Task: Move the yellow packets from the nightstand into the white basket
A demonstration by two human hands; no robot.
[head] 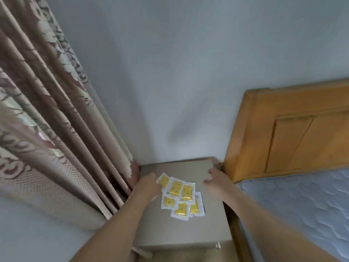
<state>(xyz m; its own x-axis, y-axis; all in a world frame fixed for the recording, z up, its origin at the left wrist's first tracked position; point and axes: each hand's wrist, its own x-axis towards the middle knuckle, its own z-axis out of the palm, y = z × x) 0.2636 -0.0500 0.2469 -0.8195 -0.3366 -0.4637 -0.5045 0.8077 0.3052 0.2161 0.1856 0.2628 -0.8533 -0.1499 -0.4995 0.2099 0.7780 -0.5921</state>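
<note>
Six yellow packets [179,195] are lying in a loose, overlapping cluster on the grey-brown nightstand [181,233], toward its far half, each with a white sealed border. The left hand [149,188] is reaching over the nightstand's left side, its far edge just beside or touching the leftmost packet; its fingers are blurred and mostly hidden behind the back of the hand, so I cannot tell how they are lying. The right hand [214,179] is hovering above the nightstand's far right corner, apart from the packets, with fingers loosely curled and gripping nothing.

A patterned curtain [56,120] in brown and beige is hanging down at the left, its folds crowding the nightstand's left edge right behind the left hand. A wooden headboard [292,129] is standing against the right side of the nightstand, and a blue quilted mattress [302,214] is lying below it. A pale wall [179,72] is rising behind everything.
</note>
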